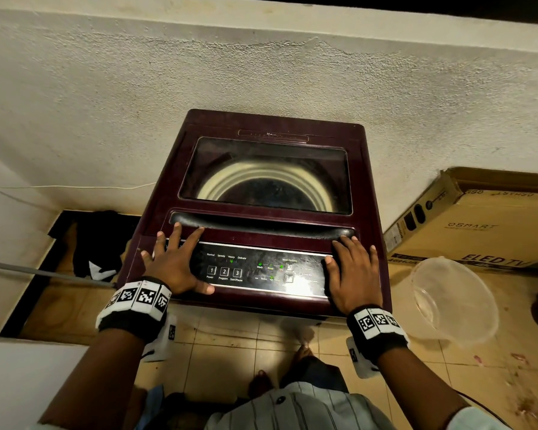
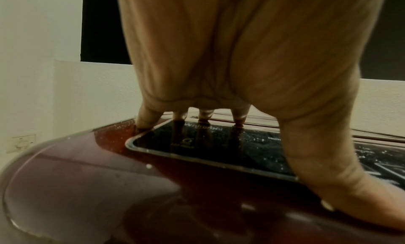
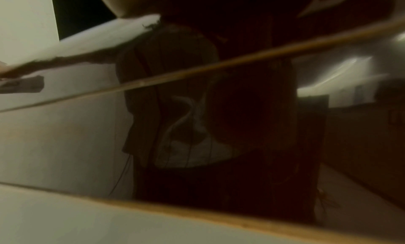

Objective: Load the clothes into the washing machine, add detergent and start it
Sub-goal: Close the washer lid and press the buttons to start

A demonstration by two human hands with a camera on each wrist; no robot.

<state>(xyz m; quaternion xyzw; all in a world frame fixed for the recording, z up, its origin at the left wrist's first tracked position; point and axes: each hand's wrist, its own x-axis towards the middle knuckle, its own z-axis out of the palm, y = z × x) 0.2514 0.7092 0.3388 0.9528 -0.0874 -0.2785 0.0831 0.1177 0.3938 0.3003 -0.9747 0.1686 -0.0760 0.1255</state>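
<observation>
Top-load maroon washing machine [image 1: 156,231] against a textured wall, glass lid [image 1: 266,175] down and flat, drum visible through it, contents not clear. Left hand [image 1: 173,263] lies flat on the left end of the control panel [image 1: 255,270], fingers straight and spread, fingertips reaching the dark lid handle bar [image 1: 261,226] just ahead of them, thumb lying along the panel's near edge beside the button marked 1 Power. The left wrist view confirms it: palm arched, fingers [image 2: 145,116] straight with tips planted on the glossy top, thumb flat on the maroon rim, holding nothing. Right hand [image 1: 354,274] flat on the right end of the panel, fingers straight and close together, tips at the handle bar's right end, gripping nothing. Between the two hands sit buttons 1, 2, 3 and small green lights lit on the panel. Right wrist view is dark and blurred, mostly reflection, nothing usable. Left of the left hand, on the floor in a dark recess, a black garment [image 1: 98,243] with white marking. Right of the right hand, a clear plastic tub [image 1: 454,301] on the tiled floor, and beyond it a cardboard TV box [image 1: 479,221] leaning at the wall.
</observation>
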